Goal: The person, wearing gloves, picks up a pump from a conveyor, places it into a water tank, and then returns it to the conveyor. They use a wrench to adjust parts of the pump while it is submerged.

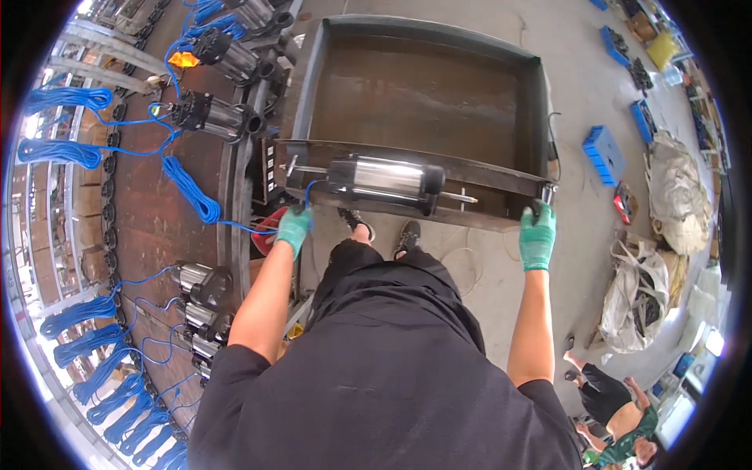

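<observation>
A steel-and-black cylindrical pump (385, 180) lies crosswise on the front ledge of a metal tank (439, 30), which has brownish liquid inside. Rods with small handles stand at both ends of the pump. My left hand (293, 229), in a green glove, is closed on a blue cable (244, 228) beside the tank's front left corner. That cable runs from a coil on the left and up toward the pump. My right hand (537, 239), also gloved, has its fingers curled at the front right corner, by a metal fitting (547, 190); its grip is partly hidden.
On the left, a conveyor (168, 223) carries several pumps (210, 116) with coiled blue cables (59, 153). A red container (269, 231) sits below my left hand. Blue bins (603, 155) and white sacks (638, 294) lie right. Another person (619, 403) is at lower right.
</observation>
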`<control>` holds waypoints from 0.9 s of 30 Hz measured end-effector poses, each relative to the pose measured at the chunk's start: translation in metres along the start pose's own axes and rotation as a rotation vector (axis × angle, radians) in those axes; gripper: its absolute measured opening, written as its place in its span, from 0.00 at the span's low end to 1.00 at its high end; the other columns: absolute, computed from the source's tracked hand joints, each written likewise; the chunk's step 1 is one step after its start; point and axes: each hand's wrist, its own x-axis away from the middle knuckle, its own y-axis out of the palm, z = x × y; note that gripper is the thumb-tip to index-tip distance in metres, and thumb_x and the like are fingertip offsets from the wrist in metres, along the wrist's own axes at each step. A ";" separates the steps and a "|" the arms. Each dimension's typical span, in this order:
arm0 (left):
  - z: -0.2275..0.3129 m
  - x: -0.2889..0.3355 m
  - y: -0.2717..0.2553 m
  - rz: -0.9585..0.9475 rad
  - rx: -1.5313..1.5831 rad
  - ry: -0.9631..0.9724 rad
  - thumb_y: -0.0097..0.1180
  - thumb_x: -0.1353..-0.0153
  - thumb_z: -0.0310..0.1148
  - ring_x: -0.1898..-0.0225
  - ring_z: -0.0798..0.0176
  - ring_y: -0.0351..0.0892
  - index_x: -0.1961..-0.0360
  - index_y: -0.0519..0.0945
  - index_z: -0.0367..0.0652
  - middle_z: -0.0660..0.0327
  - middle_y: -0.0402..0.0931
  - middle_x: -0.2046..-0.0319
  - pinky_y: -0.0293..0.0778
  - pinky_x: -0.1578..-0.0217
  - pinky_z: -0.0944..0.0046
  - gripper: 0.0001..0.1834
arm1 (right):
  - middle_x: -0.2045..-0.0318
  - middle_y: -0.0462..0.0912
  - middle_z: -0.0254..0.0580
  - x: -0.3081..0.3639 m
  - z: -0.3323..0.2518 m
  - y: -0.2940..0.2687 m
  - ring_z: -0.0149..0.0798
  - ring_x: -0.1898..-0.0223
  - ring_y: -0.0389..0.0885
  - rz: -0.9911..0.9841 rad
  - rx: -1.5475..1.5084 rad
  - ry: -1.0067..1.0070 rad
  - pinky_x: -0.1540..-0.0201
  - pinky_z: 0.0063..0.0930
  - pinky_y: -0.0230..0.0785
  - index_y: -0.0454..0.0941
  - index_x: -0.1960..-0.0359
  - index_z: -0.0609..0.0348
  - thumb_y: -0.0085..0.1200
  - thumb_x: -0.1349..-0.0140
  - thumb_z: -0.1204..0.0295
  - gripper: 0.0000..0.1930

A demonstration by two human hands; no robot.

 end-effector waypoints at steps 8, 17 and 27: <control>0.064 0.047 -0.022 -0.305 0.061 -0.198 0.60 0.32 0.45 0.71 0.65 0.76 0.55 0.80 0.40 0.62 0.78 0.71 0.74 0.67 0.60 0.17 | 0.47 0.79 0.52 0.002 -0.206 0.068 0.59 0.52 0.82 -0.570 0.264 -0.396 0.47 0.47 0.75 0.78 0.47 0.55 0.55 0.34 0.62 0.17; 0.178 0.103 -0.221 -0.241 -0.317 0.170 0.57 0.30 0.50 0.80 0.65 0.67 0.69 0.76 0.41 0.62 0.66 0.82 0.67 0.75 0.60 0.22 | 0.69 0.84 0.56 -0.062 -0.215 0.038 0.59 0.64 0.84 -0.634 0.197 -0.336 0.58 0.48 0.75 0.82 0.64 0.56 0.51 0.43 0.72 0.09; 0.253 0.034 -0.076 0.043 -0.601 0.855 0.55 0.31 0.46 0.70 0.42 0.82 0.67 0.83 0.43 0.50 0.80 0.74 0.76 0.69 0.48 0.17 | 0.63 0.85 0.50 -0.124 -0.233 0.019 0.57 0.57 0.83 -0.466 0.481 -0.278 0.53 0.47 0.75 0.80 0.64 0.54 0.51 0.38 0.68 0.07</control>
